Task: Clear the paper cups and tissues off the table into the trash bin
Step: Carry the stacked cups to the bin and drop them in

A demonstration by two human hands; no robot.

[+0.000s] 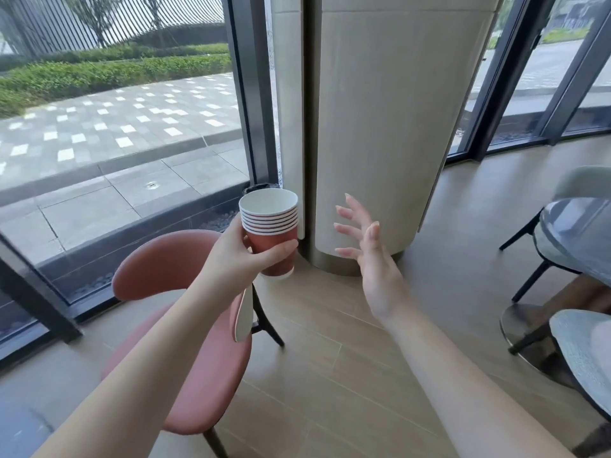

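A stack of several nested red paper cups (269, 226) with white rims is held upright in my left hand (238, 256), out over the wooden floor. Just behind the stack, by the window corner, the dark rim of what looks like a black-lined trash bin (261, 187) peeks out; most of it is hidden by the cups. My right hand (367, 249) hovers to the right of the cups with fingers spread and nothing in it. No tissues are in sight.
A pink chair (185, 325) stands below my left arm. A wide beige column (380, 127) rises straight ahead. At the right edge are a dark round table (582, 233) and grey-green chairs (588, 352). Floor-to-ceiling windows (115, 127) line the left.
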